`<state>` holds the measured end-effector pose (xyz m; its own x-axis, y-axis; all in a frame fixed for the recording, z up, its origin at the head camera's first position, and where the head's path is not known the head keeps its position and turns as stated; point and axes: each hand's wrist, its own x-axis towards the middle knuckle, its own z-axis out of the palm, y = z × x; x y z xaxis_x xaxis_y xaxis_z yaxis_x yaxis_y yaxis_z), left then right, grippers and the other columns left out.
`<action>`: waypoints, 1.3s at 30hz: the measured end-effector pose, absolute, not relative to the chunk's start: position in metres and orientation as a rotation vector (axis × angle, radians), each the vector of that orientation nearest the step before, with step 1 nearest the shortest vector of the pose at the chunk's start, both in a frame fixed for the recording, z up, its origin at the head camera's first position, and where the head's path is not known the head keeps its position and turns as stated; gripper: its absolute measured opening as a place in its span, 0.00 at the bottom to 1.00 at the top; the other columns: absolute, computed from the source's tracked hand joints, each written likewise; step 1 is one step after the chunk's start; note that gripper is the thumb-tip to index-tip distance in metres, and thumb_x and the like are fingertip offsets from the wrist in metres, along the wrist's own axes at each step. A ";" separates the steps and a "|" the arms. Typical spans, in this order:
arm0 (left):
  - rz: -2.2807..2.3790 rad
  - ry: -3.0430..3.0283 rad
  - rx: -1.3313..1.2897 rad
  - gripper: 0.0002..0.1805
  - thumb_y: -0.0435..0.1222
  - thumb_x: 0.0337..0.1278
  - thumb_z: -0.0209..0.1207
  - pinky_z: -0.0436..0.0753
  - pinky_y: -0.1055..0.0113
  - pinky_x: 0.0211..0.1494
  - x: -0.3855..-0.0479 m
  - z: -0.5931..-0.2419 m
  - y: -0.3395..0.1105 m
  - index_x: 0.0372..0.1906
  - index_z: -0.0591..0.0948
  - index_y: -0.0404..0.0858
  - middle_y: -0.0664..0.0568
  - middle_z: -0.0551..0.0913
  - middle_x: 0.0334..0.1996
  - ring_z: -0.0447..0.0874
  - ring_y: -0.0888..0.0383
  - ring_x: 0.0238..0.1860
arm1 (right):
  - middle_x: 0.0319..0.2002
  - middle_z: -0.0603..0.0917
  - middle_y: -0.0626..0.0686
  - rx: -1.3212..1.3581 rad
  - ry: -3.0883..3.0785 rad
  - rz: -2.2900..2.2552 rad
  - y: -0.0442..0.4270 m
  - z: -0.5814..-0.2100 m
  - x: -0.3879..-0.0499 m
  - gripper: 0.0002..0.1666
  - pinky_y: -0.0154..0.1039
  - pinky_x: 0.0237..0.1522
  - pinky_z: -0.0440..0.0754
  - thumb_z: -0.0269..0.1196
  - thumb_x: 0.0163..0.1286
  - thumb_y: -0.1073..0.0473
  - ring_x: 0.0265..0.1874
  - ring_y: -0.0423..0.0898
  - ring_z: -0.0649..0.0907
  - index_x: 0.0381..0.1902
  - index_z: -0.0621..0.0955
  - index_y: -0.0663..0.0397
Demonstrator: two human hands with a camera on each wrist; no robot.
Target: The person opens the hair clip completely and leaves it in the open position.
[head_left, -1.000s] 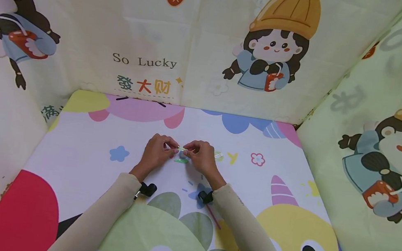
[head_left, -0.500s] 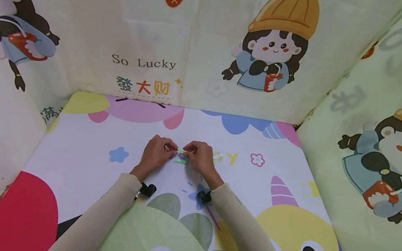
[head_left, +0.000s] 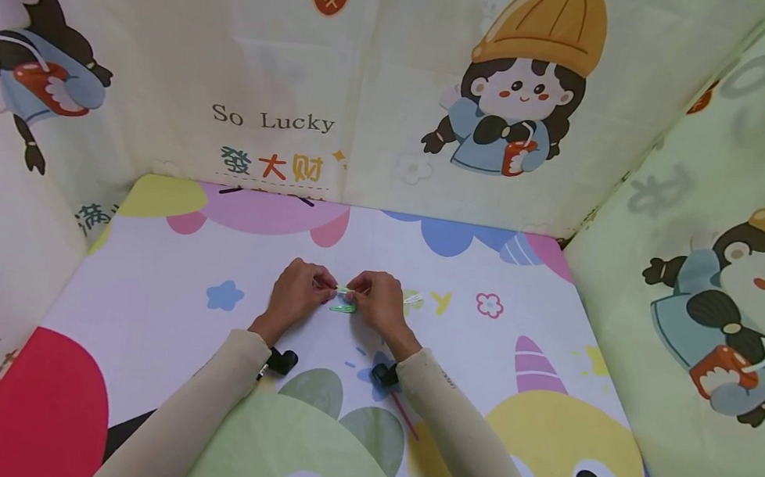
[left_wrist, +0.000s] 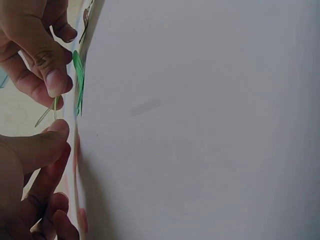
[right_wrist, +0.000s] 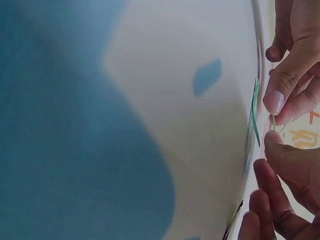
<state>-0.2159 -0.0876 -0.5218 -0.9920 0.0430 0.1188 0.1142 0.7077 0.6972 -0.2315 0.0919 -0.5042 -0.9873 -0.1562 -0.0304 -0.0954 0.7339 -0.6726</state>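
Observation:
My left hand [head_left: 296,293] and right hand [head_left: 380,304] meet fingertip to fingertip above the table, pinching a thin pale green strand [head_left: 344,291] between thumbs and fingers. In the left wrist view, my left hand [left_wrist: 37,165] is below and my right hand [left_wrist: 42,55] above, with the strand [left_wrist: 55,107] bent between them. The right wrist view has my right hand [right_wrist: 295,165] below, my left hand [right_wrist: 292,70] above and the strand [right_wrist: 273,122] between. A brighter green bundle [head_left: 342,308] lies just in front of the hands; its exact form is unclear.
Whitish strands [head_left: 412,299] lie beside my right hand, partly hidden by it. A printed cloth [head_left: 165,284] covers the table. Patterned cloth walls [head_left: 401,75] stand behind it and on both sides. Black wrist cameras [head_left: 282,362] sit at both cuffs.
Both hands keep their pinch and have shifted very slightly; the strand between them appears lower and flatter. The right forearm has moved a little to the left.

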 end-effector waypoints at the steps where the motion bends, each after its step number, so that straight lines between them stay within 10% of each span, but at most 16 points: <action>1: -1.157 -2.818 -0.128 0.05 0.37 0.59 0.76 0.75 0.55 0.48 -0.216 -0.522 -0.088 0.39 0.93 0.42 0.49 0.93 0.35 0.78 0.50 0.46 | 0.33 0.90 0.47 -0.208 2.847 -1.091 0.092 -0.504 -0.231 0.04 0.44 0.51 0.80 0.77 0.66 0.59 0.36 0.45 0.82 0.39 0.92 0.49; 39: -1.186 -2.830 -0.151 0.09 0.36 0.61 0.74 0.79 0.50 0.57 -0.211 -0.520 -0.091 0.44 0.93 0.38 0.47 0.94 0.35 0.86 0.47 0.48 | 0.35 0.92 0.49 -0.118 2.828 -1.086 0.089 -0.505 -0.227 0.07 0.45 0.53 0.81 0.77 0.65 0.59 0.42 0.47 0.83 0.42 0.93 0.50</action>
<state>-0.2111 -0.0906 -0.5204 -0.9927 0.0633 0.1022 0.1172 0.6975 0.7069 -0.2275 0.0890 -0.5045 -0.9910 -0.1113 -0.0744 -0.0329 0.7411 -0.6706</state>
